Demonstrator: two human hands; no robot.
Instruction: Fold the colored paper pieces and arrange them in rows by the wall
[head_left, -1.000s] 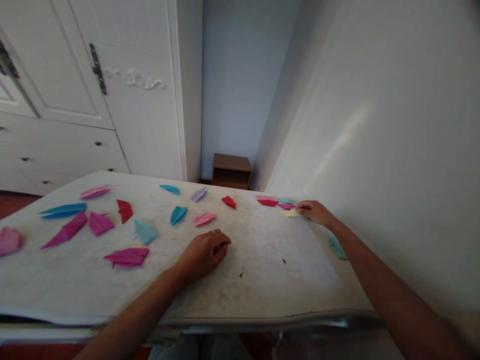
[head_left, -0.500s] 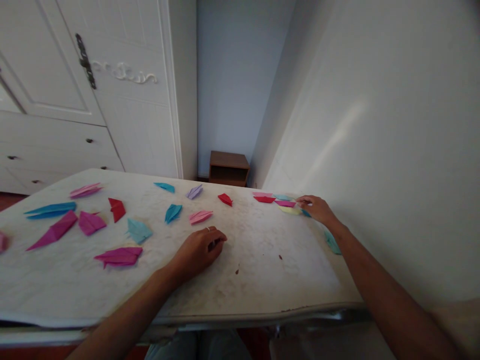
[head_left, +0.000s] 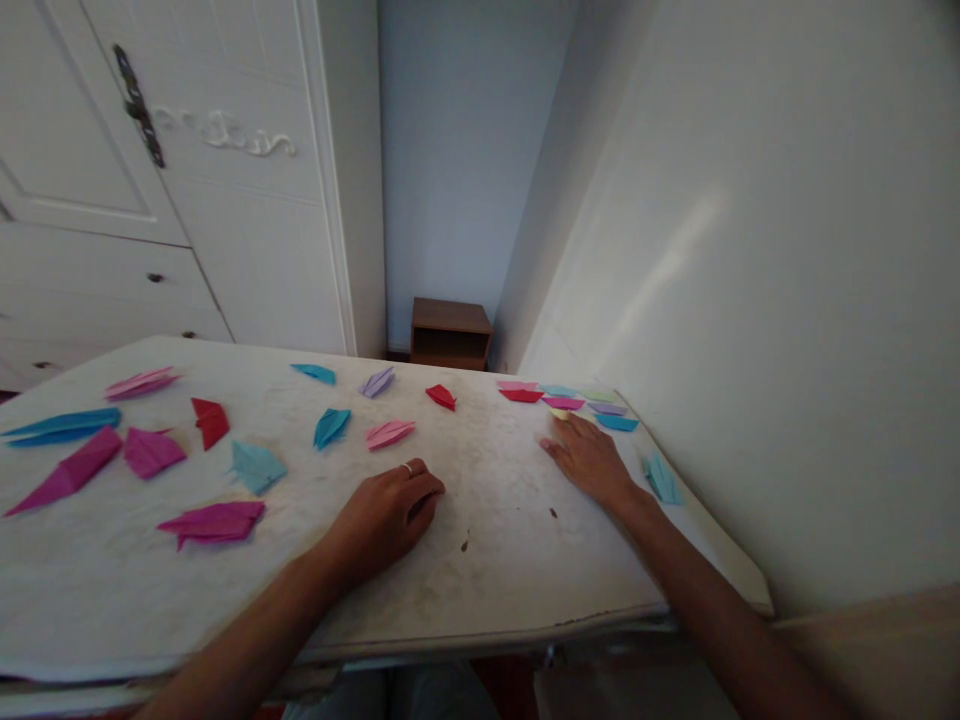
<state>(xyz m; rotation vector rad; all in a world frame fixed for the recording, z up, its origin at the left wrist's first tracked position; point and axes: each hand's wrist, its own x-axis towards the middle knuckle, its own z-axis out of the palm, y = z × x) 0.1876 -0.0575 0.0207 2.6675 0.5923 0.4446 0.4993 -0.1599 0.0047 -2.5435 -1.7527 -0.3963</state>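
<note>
My left hand rests on the table with its fingers curled in, a ring on one finger; nothing shows in it. Just beyond it lies a pink folded paper piece. At the right, my right hand lies flat with its fingers stretched out, partly covering a yellow folded paper piece. Around its fingertips are boat-shaped folded papers: a magenta one, a red one, a blue one and a lilac one. A crumpled light-teal piece lies right of the wrist.
Several folded papers, among them a magenta piece, a light-blue piece and a red piece, are spread over the left of the white table. A wall borders the right; a brown nightstand and white wardrobe stand behind.
My right hand has moved left and nearer, from the far right corner onto the yellow piece, its fingers spreading out. The blue and lilac pieces are uncovered. The view has shifted slightly right.
</note>
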